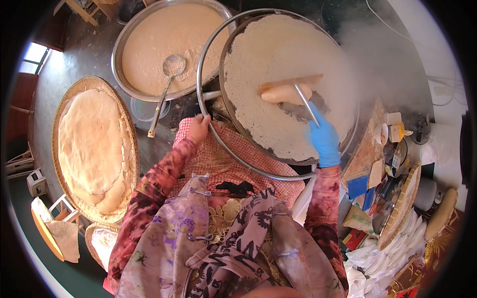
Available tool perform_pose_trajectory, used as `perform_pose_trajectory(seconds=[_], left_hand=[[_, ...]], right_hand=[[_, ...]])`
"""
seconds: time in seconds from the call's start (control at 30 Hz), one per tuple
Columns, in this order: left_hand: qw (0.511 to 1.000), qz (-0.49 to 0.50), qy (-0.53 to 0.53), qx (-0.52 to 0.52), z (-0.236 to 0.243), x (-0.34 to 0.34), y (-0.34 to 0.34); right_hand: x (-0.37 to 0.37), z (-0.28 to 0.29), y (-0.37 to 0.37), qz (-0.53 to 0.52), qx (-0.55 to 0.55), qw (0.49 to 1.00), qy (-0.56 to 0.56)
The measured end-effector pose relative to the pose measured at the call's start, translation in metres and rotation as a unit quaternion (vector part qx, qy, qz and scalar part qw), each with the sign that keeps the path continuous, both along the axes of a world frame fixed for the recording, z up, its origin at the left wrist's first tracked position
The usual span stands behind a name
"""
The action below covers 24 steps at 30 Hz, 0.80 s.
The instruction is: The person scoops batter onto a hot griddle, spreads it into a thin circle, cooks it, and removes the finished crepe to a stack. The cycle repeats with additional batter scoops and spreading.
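My left hand (198, 128) grips the metal ring (268, 174) around a large round griddle (248, 124). My right hand (323, 141), in a blue glove, holds the metal handle of a flat scraper (315, 78). The scraper rests over a pale roll of batter (278, 94) near the griddle's middle. A thin pale layer covers much of the griddle around a dark bare patch, with steam over its right side. Beyond my left hand a steel basin (119, 62) holds batter, and a ladle (165, 92) lies across its near rim.
A woven tray (65, 191) piled with flatbreads stands at the left, with a smaller basket (93, 248) below. A red checked cloth (223, 154) lies under the ring. The right side is cluttered with boards (360, 154), containers, baskets (400, 208) and white bags (377, 258).
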State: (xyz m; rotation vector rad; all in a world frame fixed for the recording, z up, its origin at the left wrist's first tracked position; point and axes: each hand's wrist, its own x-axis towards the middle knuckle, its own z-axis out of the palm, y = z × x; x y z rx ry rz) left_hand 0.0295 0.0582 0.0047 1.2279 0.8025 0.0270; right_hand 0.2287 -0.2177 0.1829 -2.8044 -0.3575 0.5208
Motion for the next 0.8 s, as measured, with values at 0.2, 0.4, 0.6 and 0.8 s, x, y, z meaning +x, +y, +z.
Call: perform_pose_trajectory(seconds=[0.2, 0.4, 0.6, 0.8], left_hand=[[1.000, 0.019, 0.009, -0.014, 0.010, 0.042, 0.052], [0.999, 0.025, -0.027, -0.002, 0.011, -0.007, 0.011], [1.000, 0.001, 0.017, 0.015, 0.013, -0.039, -0.070], [0.997, -0.057, 0.053, -0.025, 0.016, -0.012, -0.021]], right_hand=[[0.010, -0.001, 0.009, 0.045, 0.038, 0.995, -0.077], [0.013, 0.005, -0.002, -0.002, 0.025, 0.999, -0.028], [0.017, 0.000, -0.005, 0.075, 0.149, 0.982, -0.092], [0.019, 0.013, -0.010, 0.015, 0.031, 0.999, 0.005]])
